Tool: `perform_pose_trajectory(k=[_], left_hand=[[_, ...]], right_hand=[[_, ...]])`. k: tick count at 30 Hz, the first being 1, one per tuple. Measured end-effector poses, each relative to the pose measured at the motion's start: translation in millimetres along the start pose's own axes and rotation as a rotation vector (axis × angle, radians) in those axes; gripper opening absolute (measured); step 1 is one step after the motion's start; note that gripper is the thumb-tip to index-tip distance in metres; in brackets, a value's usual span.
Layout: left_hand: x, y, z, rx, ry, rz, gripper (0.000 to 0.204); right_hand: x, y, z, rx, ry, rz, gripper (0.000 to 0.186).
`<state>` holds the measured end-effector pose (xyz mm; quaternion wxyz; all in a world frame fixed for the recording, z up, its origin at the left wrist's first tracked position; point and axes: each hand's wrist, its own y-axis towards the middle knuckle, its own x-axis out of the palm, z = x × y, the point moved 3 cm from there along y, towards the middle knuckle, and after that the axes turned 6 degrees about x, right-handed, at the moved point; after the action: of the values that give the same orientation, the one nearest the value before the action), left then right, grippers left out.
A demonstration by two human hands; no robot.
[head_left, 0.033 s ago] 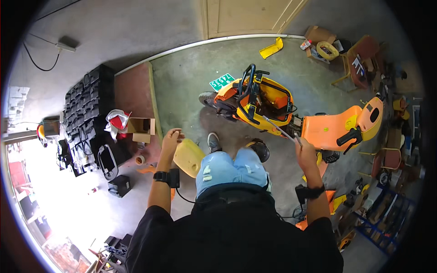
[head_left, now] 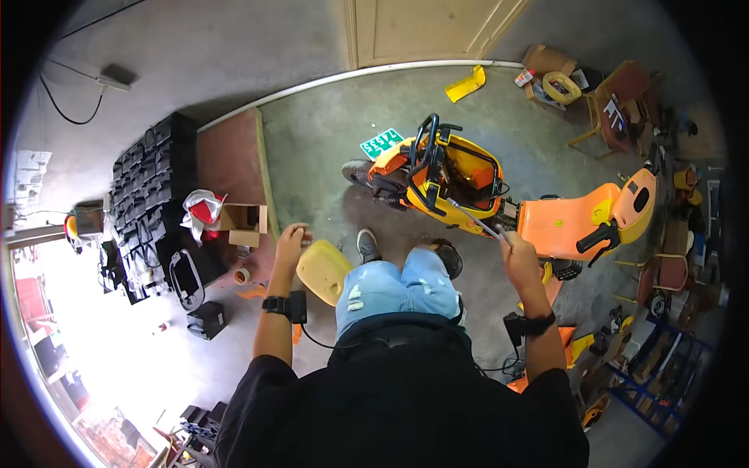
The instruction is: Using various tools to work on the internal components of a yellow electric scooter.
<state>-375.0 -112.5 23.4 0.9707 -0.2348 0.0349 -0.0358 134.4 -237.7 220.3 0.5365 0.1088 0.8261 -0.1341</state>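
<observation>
My left hand [head_left: 293,235] is raised beside a pale yellow plastic container [head_left: 321,269], its fingers loosely curved and apart with nothing visible held. My right hand [head_left: 513,248] grips a long thin metal tool [head_left: 476,214], which angles up toward the rear of an orange and yellow scooter [head_left: 569,218]. That rear section is opened up, showing a black rail [head_left: 425,156] and a yellow body shell. A green plate [head_left: 381,143] lies by the rear wheel [head_left: 357,171].
A stack of black cases [head_left: 152,171] and an open cardboard box [head_left: 242,222] stand left. Loose yellow panels [head_left: 465,83] lie on the floor. Chairs [head_left: 616,109], boxes and a blue rack [head_left: 659,366] line the right. Bright light enters from the lower left.
My right hand and the metal tool have shifted slightly leftward. My right leg has moved a little. The scooter looks unchanged.
</observation>
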Motion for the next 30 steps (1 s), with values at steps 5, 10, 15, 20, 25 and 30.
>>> perform_pose_trajectory(k=[5, 10, 15, 20, 25, 30], left_hand=[[-81.8, -34.2, -96.0, -0.17, 0.466, -0.043, 0.025], [-145.7, -136.6, -194.3, -0.683, 0.526, -0.168, 0.025], [-129.8, -158.3, -176.2, -0.878, 0.407, -0.082, 0.025], [-96.6, -64.0, -99.4, -0.655, 0.489, -0.116, 0.026], [-76.7, 57.3, 14.5, -0.119, 0.69, -0.068, 0.027], [-38.3, 121.9, 86.2, -0.143, 0.431, -0.031, 0.028]], right_hand=[[22.2, 62.1, -36.7, -0.006, -0.034, -0.076, 0.022], [41.6, 95.9, -39.4, -0.044, -0.096, -0.166, 0.022], [46.7, 128.6, -34.0, 0.009, -0.088, -0.213, 0.02], [42.8, 149.0, -23.6, 0.049, -0.028, -0.261, 0.019], [42.9, 154.2, -11.9, 0.082, 0.023, -0.305, 0.02], [43.4, 154.4, -6.9, 0.155, -0.034, -0.285, 0.022]])
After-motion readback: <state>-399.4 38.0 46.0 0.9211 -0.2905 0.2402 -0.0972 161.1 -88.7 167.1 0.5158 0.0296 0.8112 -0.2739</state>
